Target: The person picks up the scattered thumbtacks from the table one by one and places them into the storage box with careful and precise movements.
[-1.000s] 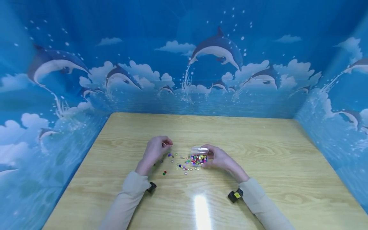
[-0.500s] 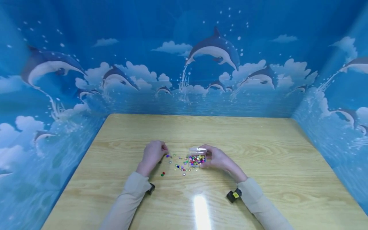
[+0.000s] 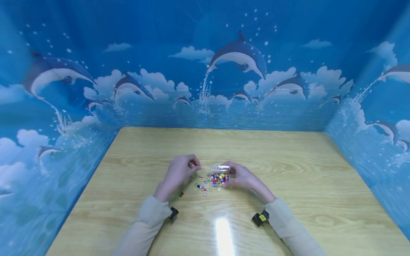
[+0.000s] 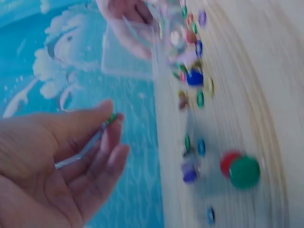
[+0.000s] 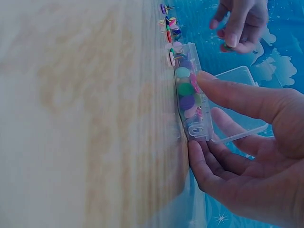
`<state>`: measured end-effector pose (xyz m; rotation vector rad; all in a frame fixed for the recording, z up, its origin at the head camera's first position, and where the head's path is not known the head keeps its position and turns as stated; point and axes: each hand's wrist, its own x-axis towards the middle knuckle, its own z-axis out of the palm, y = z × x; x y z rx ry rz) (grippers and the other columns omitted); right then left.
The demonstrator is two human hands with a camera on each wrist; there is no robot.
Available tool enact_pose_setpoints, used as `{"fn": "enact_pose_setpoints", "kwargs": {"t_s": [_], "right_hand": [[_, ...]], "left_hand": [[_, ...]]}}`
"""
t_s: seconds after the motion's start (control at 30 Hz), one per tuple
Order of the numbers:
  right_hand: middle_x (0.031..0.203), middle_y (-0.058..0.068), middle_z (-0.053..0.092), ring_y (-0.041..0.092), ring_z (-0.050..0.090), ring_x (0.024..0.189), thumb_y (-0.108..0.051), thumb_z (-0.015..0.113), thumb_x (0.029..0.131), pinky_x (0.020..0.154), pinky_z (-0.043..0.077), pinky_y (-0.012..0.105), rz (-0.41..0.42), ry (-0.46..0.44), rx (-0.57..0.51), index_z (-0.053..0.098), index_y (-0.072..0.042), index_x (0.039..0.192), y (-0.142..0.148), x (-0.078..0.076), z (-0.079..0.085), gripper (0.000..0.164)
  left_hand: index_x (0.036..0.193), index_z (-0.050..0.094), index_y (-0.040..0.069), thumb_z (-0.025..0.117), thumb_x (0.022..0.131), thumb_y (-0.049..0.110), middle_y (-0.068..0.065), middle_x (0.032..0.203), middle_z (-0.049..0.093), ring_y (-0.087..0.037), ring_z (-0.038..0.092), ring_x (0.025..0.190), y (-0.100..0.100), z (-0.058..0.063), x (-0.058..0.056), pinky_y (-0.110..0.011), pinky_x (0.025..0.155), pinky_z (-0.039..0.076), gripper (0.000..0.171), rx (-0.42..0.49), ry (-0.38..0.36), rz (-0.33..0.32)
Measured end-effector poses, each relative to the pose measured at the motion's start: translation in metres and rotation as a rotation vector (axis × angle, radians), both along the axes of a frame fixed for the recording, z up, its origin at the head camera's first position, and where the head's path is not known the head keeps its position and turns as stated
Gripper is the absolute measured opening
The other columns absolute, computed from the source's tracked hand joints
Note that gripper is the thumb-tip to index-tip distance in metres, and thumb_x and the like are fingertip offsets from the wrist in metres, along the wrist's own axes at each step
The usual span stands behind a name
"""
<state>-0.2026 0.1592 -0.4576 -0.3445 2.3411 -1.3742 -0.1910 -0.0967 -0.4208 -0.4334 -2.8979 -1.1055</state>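
A small green-headed thumbtack [image 4: 110, 118] is pinched between the thumb and fingertips of the left hand [image 3: 180, 171], so its grip is narrowed to that one piece. The hand is raised above the desk [image 3: 288, 170], near the left side of a clear plastic box [image 5: 197, 129]. The box is steadied on the desk by the right hand [image 3: 243, 176], whose grip is closed around it, with the thumb laid along one edge and the other fingers set at the side and behind. The hinged lid [image 4: 114, 61] is swung up, and the box is filled with thumbtacks in many colours.

More loose thumbtacks [image 3: 200, 186] are scattered on the desk beside the box, on the left hand's side. Among them, a blue tack [image 4: 194, 77] is seen close to the box and a purple tack [image 4: 189, 172] farther off. A green tack [image 4: 244, 172] and a red tack [image 4: 230, 162] are found side by side, apart from the main cluster. The desk is enclosed by a blue dolphin-printed backdrop [image 3: 176, 117].
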Motion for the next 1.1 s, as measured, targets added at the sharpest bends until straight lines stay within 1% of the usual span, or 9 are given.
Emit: {"fn": "enact_pose_setpoints", "kwargs": {"t_s": [0.07, 0.17, 0.27, 0.33, 0.5, 0.63, 0.8, 0.93, 1.1], "right_hand": [[0.131, 0.015, 0.063, 0.04, 0.058, 0.124, 0.0, 0.084, 0.075, 0.105, 0.048, 0.054, 0.006, -0.007, -0.022, 0.057, -0.008, 0.136, 0.0, 0.0, 0.0, 0.068], [0.133, 0.018, 0.062, 0.043, 0.058, 0.126, 0.002, 0.083, 0.075, 0.103, 0.051, 0.051, 0.016, -0.02, -0.054, 0.056, -0.006, 0.136, 0.0, 0.0, -0.001, 0.067], [0.134, 0.019, 0.06, 0.044, 0.057, 0.126, 0.003, 0.082, 0.076, 0.101, 0.052, 0.049, 0.019, -0.031, -0.067, 0.056, -0.005, 0.137, 0.0, 0.0, 0.0, 0.067], [0.134, 0.019, 0.06, 0.043, 0.057, 0.126, 0.003, 0.082, 0.076, 0.101, 0.052, 0.049, 0.02, -0.034, -0.063, 0.056, -0.005, 0.137, 0.0, 0.001, 0.001, 0.067], [0.133, 0.018, 0.062, 0.041, 0.059, 0.124, 0.002, 0.082, 0.077, 0.101, 0.052, 0.05, 0.021, -0.027, -0.054, 0.056, -0.006, 0.138, 0.001, 0.0, 0.001, 0.067], [0.132, 0.018, 0.062, 0.041, 0.058, 0.124, 0.002, 0.083, 0.076, 0.102, 0.051, 0.051, 0.03, -0.012, -0.052, 0.055, -0.005, 0.138, 0.001, 0.0, 0.001, 0.068], [0.134, 0.017, 0.061, 0.043, 0.056, 0.127, -0.001, 0.084, 0.076, 0.106, 0.047, 0.055, 0.035, 0.004, -0.041, 0.057, -0.007, 0.138, 0.002, 0.0, 0.003, 0.067], [0.136, 0.017, 0.06, 0.043, 0.055, 0.128, -0.001, 0.084, 0.076, 0.106, 0.047, 0.055, 0.026, -0.002, -0.031, 0.057, -0.008, 0.139, 0.001, 0.0, 0.002, 0.069], [0.134, 0.018, 0.06, 0.042, 0.057, 0.125, -0.002, 0.085, 0.075, 0.104, 0.049, 0.053, 0.019, -0.002, -0.012, 0.053, -0.007, 0.142, 0.001, 0.0, 0.001, 0.074]], "left_hand": [[0.088, 0.069, 0.01, 0.08, 0.085, 0.006, 0.0, 0.085, 0.071, -0.011, 0.067, 0.077, 0.008, 0.001, 0.003, -0.022, 0.071, 0.058, 0.012, 0.045, -0.007, -0.089], [0.089, 0.07, 0.01, 0.082, 0.082, 0.005, 0.001, 0.083, 0.071, -0.01, 0.067, 0.076, 0.018, -0.001, 0.006, -0.018, 0.069, 0.056, 0.015, 0.055, -0.017, -0.201], [0.087, 0.071, 0.011, 0.084, 0.081, 0.01, 0.002, 0.081, 0.072, -0.007, 0.066, 0.072, 0.027, -0.004, 0.008, -0.017, 0.066, 0.055, 0.014, 0.011, 0.006, -0.25], [0.086, 0.073, 0.013, 0.084, 0.082, 0.014, 0.003, 0.08, 0.073, -0.005, 0.065, 0.07, 0.032, -0.007, 0.009, -0.017, 0.065, 0.054, 0.012, -0.026, 0.032, -0.245], [0.087, 0.076, 0.018, 0.083, 0.083, 0.018, 0.006, 0.08, 0.074, 0.0, 0.06, 0.063, 0.037, -0.013, 0.008, -0.018, 0.062, 0.051, 0.009, -0.086, 0.076, -0.165], [0.093, 0.077, 0.018, 0.082, 0.083, 0.017, 0.003, 0.083, 0.075, -0.001, 0.059, 0.058, 0.038, -0.017, 0.008, -0.018, 0.055, 0.049, 0.011, -0.071, 0.074, -0.127], [0.103, 0.077, 0.013, 0.075, 0.091, 0.021, -0.001, 0.082, 0.075, -0.01, 0.063, 0.053, 0.04, -0.017, 0.008, -0.018, 0.045, 0.047, 0.014, -0.012, 0.061, -0.133], [0.099, 0.077, 0.013, 0.068, 0.098, 0.029, 0.0, 0.076, 0.073, -0.008, 0.059, 0.052, 0.037, -0.012, 0.007, -0.02, 0.047, 0.046, 0.018, -0.034, 0.056, -0.11], [0.09, 0.075, 0.012, 0.055, 0.105, 0.036, 0.001, 0.076, 0.072, -0.009, 0.062, 0.061, 0.023, -0.002, 0.002, -0.026, 0.059, 0.052, 0.034, -0.039, 0.027, -0.038]]}}
